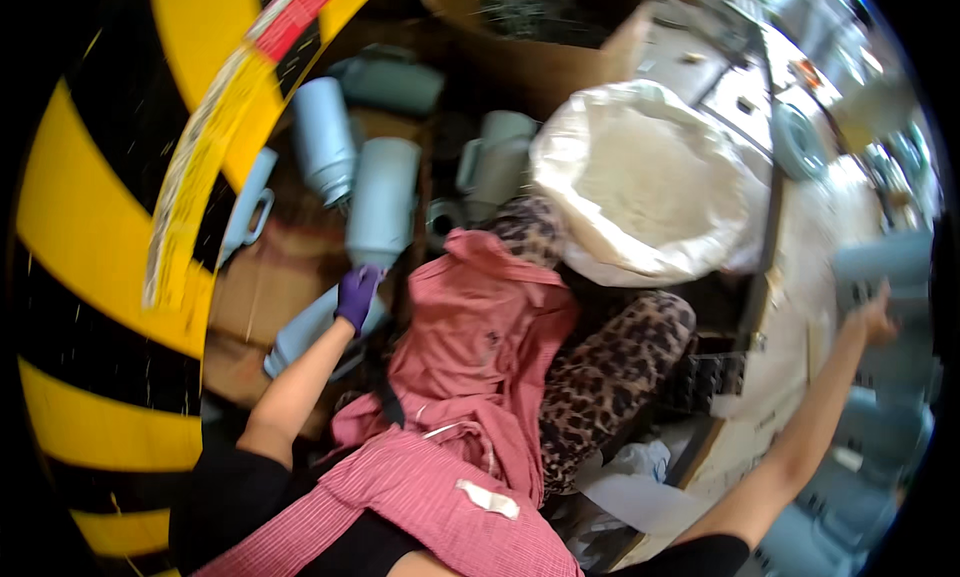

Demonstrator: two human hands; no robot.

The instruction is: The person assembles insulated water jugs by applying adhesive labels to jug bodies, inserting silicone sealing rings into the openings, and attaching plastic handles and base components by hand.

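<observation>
Pink apron (470, 312), blue tumbler (384, 199) at gloved fingers (367, 277).

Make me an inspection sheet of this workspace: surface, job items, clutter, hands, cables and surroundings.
Surface: brown cardboard at left; pale worktop at right.
Job's things: blue bottle, narrow end toward the person; pale-blue item at right, blurred.
Clutter: other bottles lying around; crumpled plastic beside the legs.
Hands: left hand, purple-gloved, at the blue bottle's narrow end; right hand, ungloved, at the pale-blue item; both grips unclear.
Cables: nothing seen.
Surroundings: yellow-and-black striped surface; open white sack.
</observation>
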